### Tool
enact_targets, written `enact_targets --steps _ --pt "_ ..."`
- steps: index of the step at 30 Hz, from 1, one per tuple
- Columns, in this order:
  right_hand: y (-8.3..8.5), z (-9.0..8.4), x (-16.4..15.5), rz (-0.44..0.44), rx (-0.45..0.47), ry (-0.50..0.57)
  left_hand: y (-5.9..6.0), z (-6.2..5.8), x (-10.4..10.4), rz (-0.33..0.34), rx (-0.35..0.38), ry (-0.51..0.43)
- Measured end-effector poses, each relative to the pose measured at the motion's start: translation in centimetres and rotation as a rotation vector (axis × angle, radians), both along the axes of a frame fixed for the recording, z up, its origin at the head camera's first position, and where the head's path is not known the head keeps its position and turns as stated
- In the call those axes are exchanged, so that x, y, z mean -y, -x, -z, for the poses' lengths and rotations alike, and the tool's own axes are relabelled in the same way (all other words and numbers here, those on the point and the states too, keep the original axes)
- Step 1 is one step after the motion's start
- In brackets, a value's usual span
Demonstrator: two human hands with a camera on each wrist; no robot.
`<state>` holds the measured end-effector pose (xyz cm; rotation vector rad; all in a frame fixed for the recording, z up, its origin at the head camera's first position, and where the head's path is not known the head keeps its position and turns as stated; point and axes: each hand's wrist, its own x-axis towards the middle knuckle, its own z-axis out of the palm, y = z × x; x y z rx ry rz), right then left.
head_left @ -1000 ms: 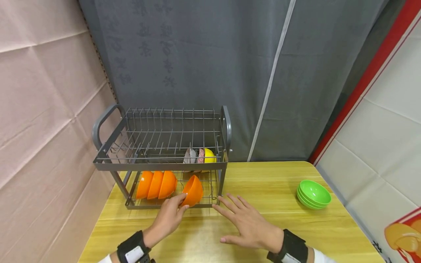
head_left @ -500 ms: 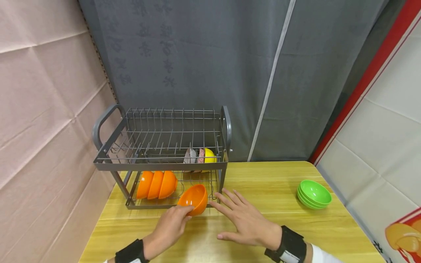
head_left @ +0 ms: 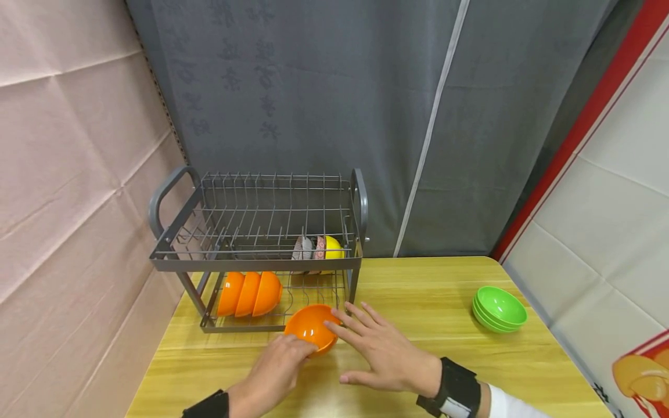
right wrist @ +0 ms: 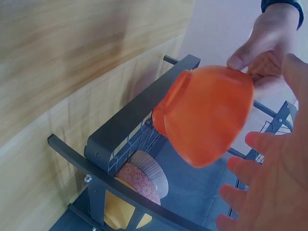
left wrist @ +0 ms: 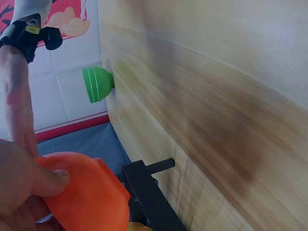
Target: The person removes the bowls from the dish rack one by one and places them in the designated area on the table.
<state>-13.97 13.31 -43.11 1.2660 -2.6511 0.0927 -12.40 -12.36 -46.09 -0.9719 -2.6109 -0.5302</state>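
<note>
Since the earlier frames, the orange bowl [head_left: 310, 327] is no longer sitting on edge in the lower tier of the dish rack [head_left: 256, 261]; it is now out in front of the rack, mouth turned upward, just above the wooden bench [head_left: 428, 325]. Gripping it from the near side is the left hand [head_left: 277, 371], with its thumb pressing on the bowl's outer wall, as the left wrist view is showing, and the other fingers curling beneath the rim. Reaching in from the other side is the right hand [head_left: 384, 354], its fingers spread and straight, with the fingertips [head_left: 337, 325] touching or lying just beside the bowl's right edge; the right wrist view is showing the open fingers close to the bowl but not wrapping it.

Three more orange bowls [head_left: 249, 293] are standing on edge, nested together, in the left part of the lower tier. Behind them, toward the right end of the rack, a yellow bowl [head_left: 333, 248] is sitting beside two patterned bowls [head_left: 309, 248], also on edge. Nothing visible is occupying the wire slots of the upper tier. Well apart on the right side of the bench, a stack of green bowls [head_left: 498, 309] is resting upright. A grey curtain [head_left: 366, 104] is hanging behind the rack.
</note>
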Motion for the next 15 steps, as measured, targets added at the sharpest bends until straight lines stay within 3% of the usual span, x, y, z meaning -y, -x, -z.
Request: enact_targets --steps 6,15 --pt "-0.08 0.32 0.33 -0.014 0.019 -0.015 -0.23 -0.2 -0.12 0.067 -0.001 0.018" --pt "-0.02 0.41 0.65 -0.085 0.049 -0.101 -0.34 -0.16 -0.14 0.161 -0.085 0.057"
